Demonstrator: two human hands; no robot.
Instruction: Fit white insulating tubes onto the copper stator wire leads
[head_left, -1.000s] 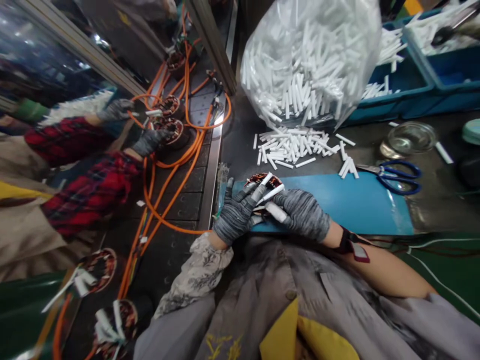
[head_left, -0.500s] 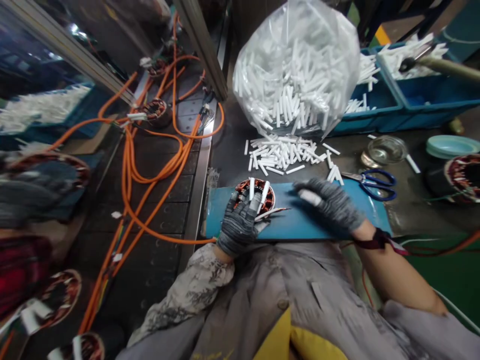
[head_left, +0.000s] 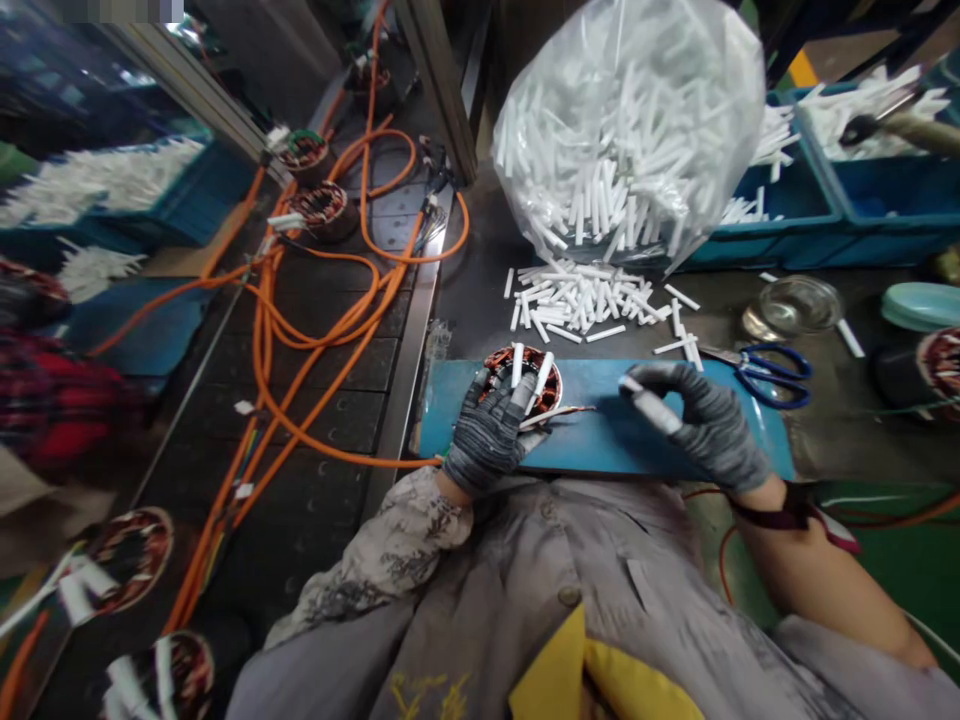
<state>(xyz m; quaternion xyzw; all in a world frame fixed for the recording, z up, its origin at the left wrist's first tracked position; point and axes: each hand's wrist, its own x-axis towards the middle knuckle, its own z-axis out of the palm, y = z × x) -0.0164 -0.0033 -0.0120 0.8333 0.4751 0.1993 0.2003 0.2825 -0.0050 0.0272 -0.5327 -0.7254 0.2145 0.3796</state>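
Note:
A copper-wound stator (head_left: pixel 525 376) with white sleeves on its leads sits on a blue mat (head_left: pixel 600 435). My left hand (head_left: pixel 487 430), in a grey glove, is closed over the stator's near side. My right hand (head_left: pixel 705 420), also gloved, hovers over the mat to the right. It pinches a white sleeve tube (head_left: pixel 651 405) in curled fingers. A thin lead wire (head_left: pixel 566 411) sticks out of the stator toward that hand.
A pile of loose white tubes (head_left: pixel 592 300) lies behind the mat under a clear bag of tubes (head_left: pixel 622 130). Blue scissors (head_left: pixel 772 365), a glass dish (head_left: pixel 799 305) and blue bins (head_left: pixel 795 210) are at right. Orange cables (head_left: pixel 315 320) and more stators (head_left: pixel 322 205) lie on the conveyor at left.
My right hand pulled away from the stator to the right with a white tube in it. My left hand stayed on the stator. The co-worker's gloved hands at left left the view.

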